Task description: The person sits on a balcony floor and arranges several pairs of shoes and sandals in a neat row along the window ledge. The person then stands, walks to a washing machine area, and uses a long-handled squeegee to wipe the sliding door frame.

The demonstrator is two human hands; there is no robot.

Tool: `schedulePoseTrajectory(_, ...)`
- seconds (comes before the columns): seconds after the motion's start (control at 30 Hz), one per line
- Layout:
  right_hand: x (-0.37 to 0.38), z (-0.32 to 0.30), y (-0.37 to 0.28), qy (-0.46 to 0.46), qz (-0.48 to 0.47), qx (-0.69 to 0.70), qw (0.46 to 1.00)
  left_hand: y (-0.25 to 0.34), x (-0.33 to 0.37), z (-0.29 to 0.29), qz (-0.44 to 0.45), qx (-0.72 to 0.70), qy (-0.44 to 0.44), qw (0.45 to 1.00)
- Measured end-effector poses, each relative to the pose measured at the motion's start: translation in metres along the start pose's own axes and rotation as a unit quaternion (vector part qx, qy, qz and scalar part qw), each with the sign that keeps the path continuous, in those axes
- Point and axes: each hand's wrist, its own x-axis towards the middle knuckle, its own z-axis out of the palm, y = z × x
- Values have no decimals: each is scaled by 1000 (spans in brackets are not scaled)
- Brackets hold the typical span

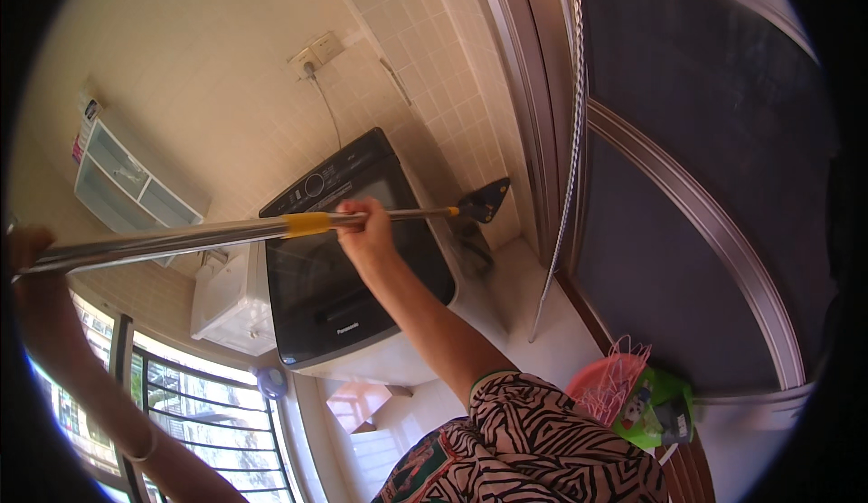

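Note:
A long silver telescopic mop pole [194,236] with yellow collars stretches across the view, from the left rim to a dark triangular mop head [485,202] with yellow spots. My right hand [364,223] is closed around the thinner part of the pole, just past the larger yellow collar. At the left rim my left hand [33,251], dim and partly cut off, is wrapped around the thick end. Below the pole stands a black-topped washing machine [348,277]. The mop head is beyond its far right corner, near the tiled wall; whether it touches the wall I cannot tell.
Wall shelf [136,177] and white cabinet [237,302] stand left, above a barred window [217,422]. A plugged cord hangs from the socket [316,53]. A braided rope [571,159] hangs before dark sliding panels [669,213]. A red basket [592,376] and green bag [653,412] sit lower right.

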Motion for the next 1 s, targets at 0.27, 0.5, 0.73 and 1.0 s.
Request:
schedulePoseTrajectory(0.27,83,-99,-180,180,-192,-17,965,-243,-45,68,-76,167,-83,980)
schedulePoseTrajectory(0.5,90,-101,-217,223,-221,-51,948,-282,-39,109,-78,103,-115,985)
schedulePoseTrajectory(0.73,37,2,-133,143,-102,-6,985,-182,26,101,-27,24,-51,998)
schedulePoseTrajectory(1.0,50,18,-157,58,-69,31,995,-196,70,119,-43,-19,-235,971)
